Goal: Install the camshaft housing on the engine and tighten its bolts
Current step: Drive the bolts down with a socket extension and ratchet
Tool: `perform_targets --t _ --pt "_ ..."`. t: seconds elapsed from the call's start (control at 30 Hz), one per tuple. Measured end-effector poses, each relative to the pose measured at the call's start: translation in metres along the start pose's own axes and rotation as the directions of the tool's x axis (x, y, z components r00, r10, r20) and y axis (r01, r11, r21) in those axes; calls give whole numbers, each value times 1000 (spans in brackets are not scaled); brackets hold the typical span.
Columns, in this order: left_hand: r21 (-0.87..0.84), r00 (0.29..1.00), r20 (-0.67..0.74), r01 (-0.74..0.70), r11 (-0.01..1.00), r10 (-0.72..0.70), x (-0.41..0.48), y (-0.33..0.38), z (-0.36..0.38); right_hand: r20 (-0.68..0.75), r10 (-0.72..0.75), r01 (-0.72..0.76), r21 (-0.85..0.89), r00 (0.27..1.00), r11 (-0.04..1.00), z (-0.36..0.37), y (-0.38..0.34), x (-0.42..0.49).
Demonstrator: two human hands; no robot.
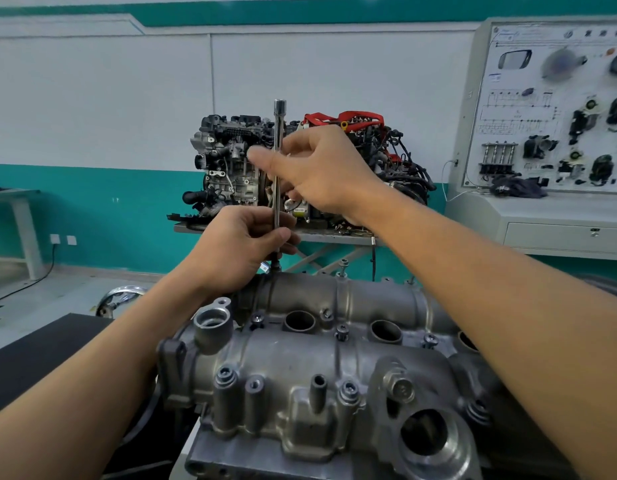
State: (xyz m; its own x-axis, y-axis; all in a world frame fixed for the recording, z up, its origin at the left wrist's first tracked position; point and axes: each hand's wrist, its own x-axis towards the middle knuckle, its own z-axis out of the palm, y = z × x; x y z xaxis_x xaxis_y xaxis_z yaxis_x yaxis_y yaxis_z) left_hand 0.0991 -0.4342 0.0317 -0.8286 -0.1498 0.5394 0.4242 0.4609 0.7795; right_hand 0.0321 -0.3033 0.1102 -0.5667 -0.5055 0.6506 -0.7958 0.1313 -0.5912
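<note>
The grey cast camshaft housing (pixel 310 362) lies on the engine in front of me, filling the lower middle of the view. A long chrome extension bar (pixel 278 133) stands upright over a bolt (pixel 275 266) at the housing's far left edge. My left hand (pixel 237 247) grips the bar's lower end just above that bolt. My right hand (pixel 317 171) pinches the bar higher up, thumb pointing left. Another bolt (pixel 343 265) stands raised at the far edge, and several bolts (pixel 341 331) sit in the housing's top.
A second engine (pixel 230 161) with red straps and wiring rests on a metal stand behind the housing. A white training panel (pixel 556 109) with car parts stands at the right. A black surface (pixel 40 351) lies at the left, a white table (pixel 19 209) farther back.
</note>
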Motion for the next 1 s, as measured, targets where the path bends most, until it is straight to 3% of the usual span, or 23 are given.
perform_targets --t 0.1,0.17,0.37,0.5,0.57,0.63,0.77,0.83,0.9,1.0 --pt "-15 1000 -6 18 1000 -18 0 1 1 158 19 -34 95 987 995 -10 2 0" --pt "-18 1000 -2 25 1000 -25 1 1 1 174 3 -28 140 985 990 -11 3 0" --pt "-16 999 12 31 999 -31 2 0 0 -73 -77 81 53 994 995 1 3 4" --pt "11 1000 12 23 1000 -23 2 -1 1 141 10 -17 48 990 999 -5 2 0" --pt "13 1000 14 11 1000 -12 3 -3 1 204 5 -36 151 979 988 -4 2 -3" --pt "1 1000 9 4 1000 -5 4 -4 0 128 -12 -11 178 992 984 1 1 -3" --pt "-3 999 -30 -11 1000 11 4 -6 0 -88 -30 27 -36 996 999 7 5 1" --pt "-3 999 -40 -14 1000 13 3 -5 1 -9 33 -33 -17 999 999 4 6 1" --pt "5 999 -44 -9 1000 9 4 -5 1 161 74 -81 37 984 996 0 6 0" --pt "-10 999 -43 -1 1000 1 4 -4 1 286 76 -143 222 955 965 -9 5 -2"
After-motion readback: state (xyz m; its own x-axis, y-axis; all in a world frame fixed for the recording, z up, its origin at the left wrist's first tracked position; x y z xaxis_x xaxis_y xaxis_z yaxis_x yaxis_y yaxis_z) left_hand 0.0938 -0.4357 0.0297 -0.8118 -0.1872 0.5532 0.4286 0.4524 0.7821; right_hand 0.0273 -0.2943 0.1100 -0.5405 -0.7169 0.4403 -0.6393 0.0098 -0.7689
